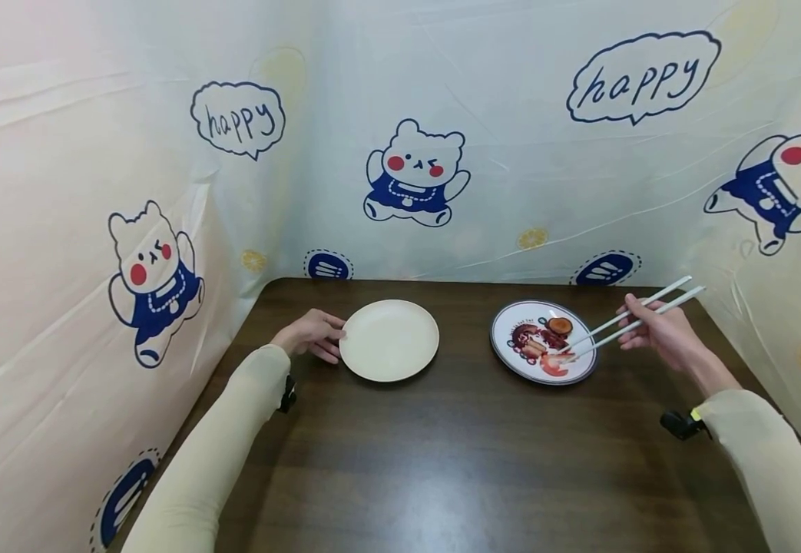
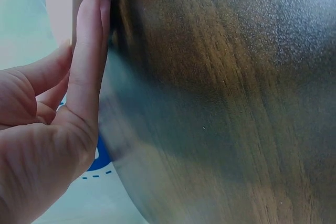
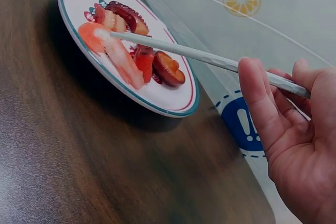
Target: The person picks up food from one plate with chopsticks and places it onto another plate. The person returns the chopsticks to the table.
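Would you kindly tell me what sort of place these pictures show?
Probably a staged recording booth or small set: a cartoon-printed curtain surrounds the back and sides of a brown table, which holds a pale plate and a rimmed plate of food-like pieces.

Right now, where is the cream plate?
In the head view, the cream plate is near the middle, left of the blue-rimmed plate, its left rim touching the left hand.

Space parts cream plate [image 1: 389,340] from rimmed plate [image 1: 505,346] (chopsticks [image 3: 210,59] across it).
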`<state>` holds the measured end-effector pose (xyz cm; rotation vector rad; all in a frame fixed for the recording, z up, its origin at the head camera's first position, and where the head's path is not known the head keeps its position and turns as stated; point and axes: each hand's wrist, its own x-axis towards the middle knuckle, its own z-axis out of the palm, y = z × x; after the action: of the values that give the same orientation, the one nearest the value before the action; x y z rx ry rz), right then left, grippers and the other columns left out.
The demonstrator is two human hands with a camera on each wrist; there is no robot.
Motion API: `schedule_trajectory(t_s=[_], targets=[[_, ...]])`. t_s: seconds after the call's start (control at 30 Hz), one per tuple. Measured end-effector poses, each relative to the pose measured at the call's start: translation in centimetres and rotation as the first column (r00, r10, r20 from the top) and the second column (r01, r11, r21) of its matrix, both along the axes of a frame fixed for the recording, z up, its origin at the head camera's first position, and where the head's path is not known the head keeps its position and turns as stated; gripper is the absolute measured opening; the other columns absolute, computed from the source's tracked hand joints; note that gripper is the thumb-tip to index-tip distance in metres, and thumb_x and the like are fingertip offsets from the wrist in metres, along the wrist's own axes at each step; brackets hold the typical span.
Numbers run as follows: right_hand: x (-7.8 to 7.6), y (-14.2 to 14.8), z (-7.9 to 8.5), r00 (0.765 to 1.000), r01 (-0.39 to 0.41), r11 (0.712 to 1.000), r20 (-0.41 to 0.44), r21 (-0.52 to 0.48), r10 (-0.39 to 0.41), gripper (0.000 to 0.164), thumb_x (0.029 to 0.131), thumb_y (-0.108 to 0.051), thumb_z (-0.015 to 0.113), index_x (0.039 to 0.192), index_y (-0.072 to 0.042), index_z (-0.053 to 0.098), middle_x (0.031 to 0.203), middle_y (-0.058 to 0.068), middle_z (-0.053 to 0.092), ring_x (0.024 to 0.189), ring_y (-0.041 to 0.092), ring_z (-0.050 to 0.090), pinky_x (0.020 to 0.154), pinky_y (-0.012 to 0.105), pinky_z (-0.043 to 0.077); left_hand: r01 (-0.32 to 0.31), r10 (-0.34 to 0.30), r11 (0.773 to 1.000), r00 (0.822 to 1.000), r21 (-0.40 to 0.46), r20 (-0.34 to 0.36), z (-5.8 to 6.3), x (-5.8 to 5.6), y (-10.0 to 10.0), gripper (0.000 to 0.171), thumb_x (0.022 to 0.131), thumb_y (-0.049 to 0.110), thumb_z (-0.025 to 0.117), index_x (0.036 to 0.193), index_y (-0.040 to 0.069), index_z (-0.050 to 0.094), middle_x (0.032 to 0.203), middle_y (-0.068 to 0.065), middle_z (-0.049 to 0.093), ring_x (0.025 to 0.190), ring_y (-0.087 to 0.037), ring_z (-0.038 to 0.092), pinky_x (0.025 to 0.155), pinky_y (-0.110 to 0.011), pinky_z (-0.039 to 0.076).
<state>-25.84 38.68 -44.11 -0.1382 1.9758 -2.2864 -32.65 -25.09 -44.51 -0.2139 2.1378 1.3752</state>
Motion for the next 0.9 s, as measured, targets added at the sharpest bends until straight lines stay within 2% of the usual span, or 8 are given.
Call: schedule_trajectory(t_s=[0.3,0.5,0.9], targets=[[0.0,-0.5,-0.3,0.999,0.038,0.999,-0.022,0.009,-0.038,0.03,0.111,-0.022,0.056,0.098,-0.002,0.074,0.079,0.011,0.072,0.061,0.022,0.073,0.057,0.037,0.065,-0.005,0.005,1.0,1.0,-0.005,-0.001,-0.1,0.0,0.1,0.049,0.106,0.006,0.062,0.153,-0.004,0.05,0.102,-0.019,0.071,0.074,-0.024,0.074,0.075,-0.044,0.067],[-0.2,-0.9,-0.2,0.998,0.033,0.999,-0.048,0.006,-0.033,0.029,0.111,-0.019,0.056,0.097,-0.002,0.074,0.077,0.01,0.07,0.059,0.022,0.073,0.055,0.037,0.065,-0.007,0.007,1.0,1.0,-0.008,-0.002,-0.2,0.0,0.1,0.049,0.106,0.006,0.062,0.153,-0.004,0.05,0.102,-0.019,0.07,0.073,-0.023,0.073,0.075,-0.044,0.067],[-0.4,-2.1,-0.1,0.997,0.076,0.992,-0.036,0.098,-0.073,0.028,0.11,-0.026,0.059,0.097,-0.004,0.072,0.075,0.008,0.068,0.057,0.02,0.072,0.054,0.038,0.065,-0.006,0.006,1.0,1.0,-0.013,-0.001,0.1,0.1,0.1,0.049,0.107,0.006,0.062,0.153,-0.004,0.05,0.101,-0.019,0.07,0.074,-0.024,0.073,0.074,-0.043,0.067]])
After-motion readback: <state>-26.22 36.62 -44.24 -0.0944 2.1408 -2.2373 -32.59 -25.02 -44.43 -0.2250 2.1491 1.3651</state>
